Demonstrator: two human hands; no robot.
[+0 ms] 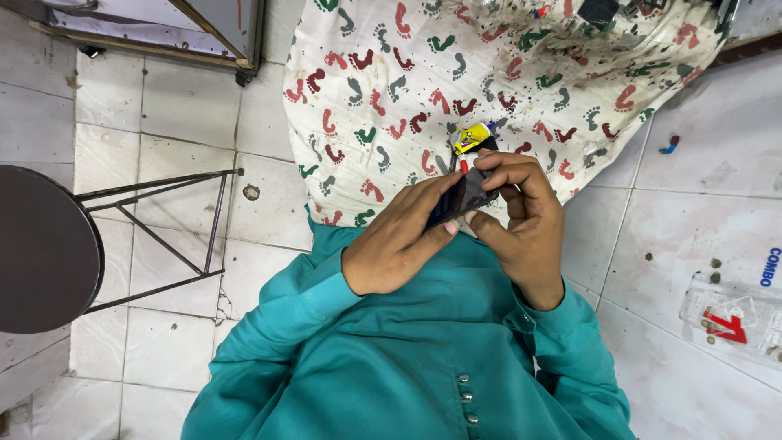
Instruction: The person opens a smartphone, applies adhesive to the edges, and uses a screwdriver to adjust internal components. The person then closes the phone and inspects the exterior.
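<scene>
A round dark metal stool (45, 248) stands far to the left of the small flat dark grey card-shaped piece (460, 198). That piece is held up in front of the teal shirt (423, 358), just below the white cloth with red, green and grey footprints (456, 73). The left hand (399, 240) lies flat along its left side — fingers straight and pressed together under it. The piece's long side slants up to the right. The right hand (517, 220) curls over its right end, fingers bent and pinching it. Both hands touch it. A little yellow tool with a red tip (471, 140) lies on the cloth just above it.
</scene>
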